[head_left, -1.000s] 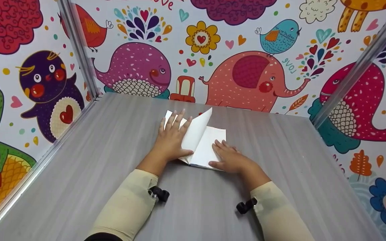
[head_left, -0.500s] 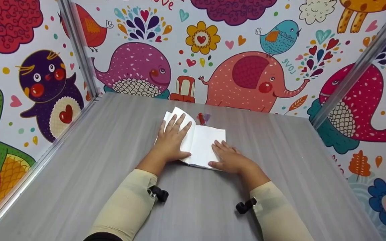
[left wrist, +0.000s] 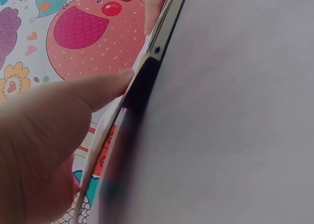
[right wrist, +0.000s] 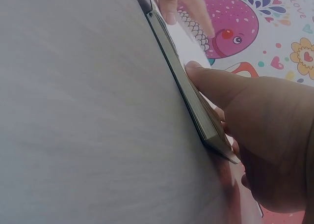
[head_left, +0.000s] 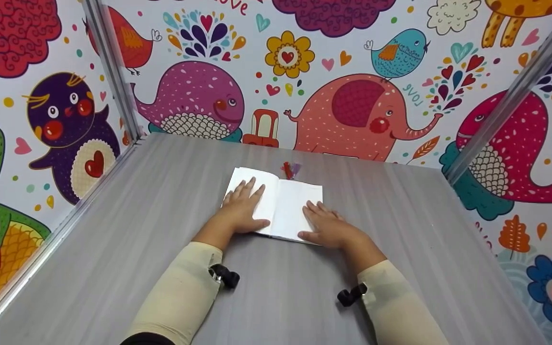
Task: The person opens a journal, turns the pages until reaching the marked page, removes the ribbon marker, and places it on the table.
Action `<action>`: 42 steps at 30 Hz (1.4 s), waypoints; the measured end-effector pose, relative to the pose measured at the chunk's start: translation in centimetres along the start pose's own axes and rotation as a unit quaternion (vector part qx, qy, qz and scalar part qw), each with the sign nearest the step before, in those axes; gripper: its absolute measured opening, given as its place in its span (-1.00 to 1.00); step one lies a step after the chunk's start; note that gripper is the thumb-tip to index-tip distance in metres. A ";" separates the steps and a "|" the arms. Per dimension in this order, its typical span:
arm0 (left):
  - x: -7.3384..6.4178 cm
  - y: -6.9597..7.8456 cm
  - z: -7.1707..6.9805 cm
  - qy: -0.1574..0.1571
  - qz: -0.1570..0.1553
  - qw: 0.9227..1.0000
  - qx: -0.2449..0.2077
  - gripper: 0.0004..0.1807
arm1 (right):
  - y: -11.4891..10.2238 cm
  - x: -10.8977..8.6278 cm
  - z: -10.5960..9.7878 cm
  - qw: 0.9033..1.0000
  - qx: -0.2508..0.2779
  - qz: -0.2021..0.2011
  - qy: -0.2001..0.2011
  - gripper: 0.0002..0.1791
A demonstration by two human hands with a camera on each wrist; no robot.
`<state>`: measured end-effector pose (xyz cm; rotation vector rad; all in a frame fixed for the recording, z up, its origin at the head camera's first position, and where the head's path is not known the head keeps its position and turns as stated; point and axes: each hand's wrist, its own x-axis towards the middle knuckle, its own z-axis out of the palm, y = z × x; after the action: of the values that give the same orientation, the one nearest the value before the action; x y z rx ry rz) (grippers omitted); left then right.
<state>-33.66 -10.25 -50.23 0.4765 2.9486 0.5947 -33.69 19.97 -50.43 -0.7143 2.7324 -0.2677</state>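
An open notebook with blank white pages (head_left: 289,206) lies on the grey table. My left hand (head_left: 241,208) rests on its left page, fingers spread and thumb toward the spine. On the right page, near its outer edge, rests my right hand (head_left: 327,225) with straight fingers. The right wrist view shows the notebook's thick page block (right wrist: 189,96) from the side, with my right thumb (right wrist: 211,79) on the top page. In the left wrist view my left thumb (left wrist: 105,86) presses at the near edge of the thinner left side.
A small red and purple item (head_left: 289,170) lies just beyond the notebook. The grey table (head_left: 276,292) runs back to a wall printed with cartoon animals (head_left: 352,115). Metal posts (head_left: 113,72) stand at the table's back corners.
The raised page has come down to the left and now lies flat under my left hand, which shifted slightly nearer. The small red and purple item came into view. My right hand stayed put.
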 end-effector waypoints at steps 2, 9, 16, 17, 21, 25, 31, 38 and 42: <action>-0.1 -0.1 0.0 -0.018 -0.003 1.000 -0.012 0.12 | 0.0 0.0 0.0 1.000 0.001 0.000 -0.001 0.05; -0.3 -0.3 0.0 -0.071 -0.014 0.997 -0.025 -0.03 | 0.0 0.0 0.0 1.000 0.004 -0.009 -0.002 -0.03; -0.1 -0.3 0.0 -0.090 -0.029 0.995 -0.020 -0.03 | -0.1 0.0 -0.2 1.000 0.006 -0.012 0.014 -0.08; -0.1 -0.3 0.0 -0.092 -0.030 0.995 -0.019 -0.03 | -0.1 0.0 -0.2 1.000 0.006 -0.013 0.017 -0.09; -0.1 -0.2 -0.1 -0.095 -0.036 0.995 -0.012 -0.02 | -0.1 -0.2 -0.4 1.000 0.004 -0.017 0.019 -0.08; -0.2 0.0 -0.2 -0.097 -0.041 0.994 -0.017 -0.02 | 0.0 -0.2 -0.5 1.000 0.003 -0.016 0.016 0.03; -0.3 0.0 -0.4 -0.101 -0.045 0.994 -0.021 -0.02 | 0.1 -0.6 -0.9 1.000 0.017 -0.017 0.019 0.08; -0.3 0.0 -0.4 -0.103 -0.056 0.993 -0.032 -0.02 | -0.2 -0.9 -1.1 0.999 0.023 -0.004 0.028 0.01; -0.2 -0.1 -0.3 -0.104 -0.058 0.993 -0.028 -0.01 | -0.4 -1.0 -1.1 0.999 0.021 0.003 0.027 0.01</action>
<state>-33.58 -10.46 -49.98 0.3358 2.7329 0.5758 -33.01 20.24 -49.05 -0.6978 2.7704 -0.3464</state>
